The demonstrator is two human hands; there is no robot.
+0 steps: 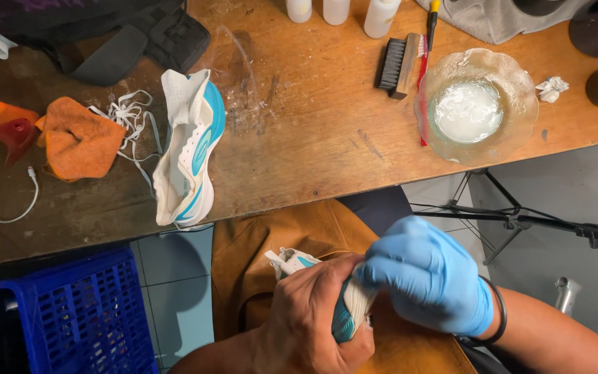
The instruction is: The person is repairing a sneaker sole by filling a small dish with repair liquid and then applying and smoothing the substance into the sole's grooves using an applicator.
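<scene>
A white and teal sports shoe (pixel 344 308) rests on my lap over a tan leather apron (pixel 278 239). My bare left hand (pixel 309 318) is wrapped around it from the left. My right hand (pixel 427 273), in a blue glove, presses on the shoe's side from the right; whether it holds a cloth I cannot tell. The matching shoe (pixel 192 149) lies on its side on the wooden table (pixel 313 131), with loose white laces (pixel 129 114) beside it.
A glass bowl of white foamy liquid (pixel 475 107) stands at the table's right, with a black brush (pixel 397 66) and red toothbrush (pixel 422 90) next to it. An orange cloth (pixel 77 138) lies left. White bottles (pixel 337 10) stand behind. A blue crate (pixel 81 318) sits below left.
</scene>
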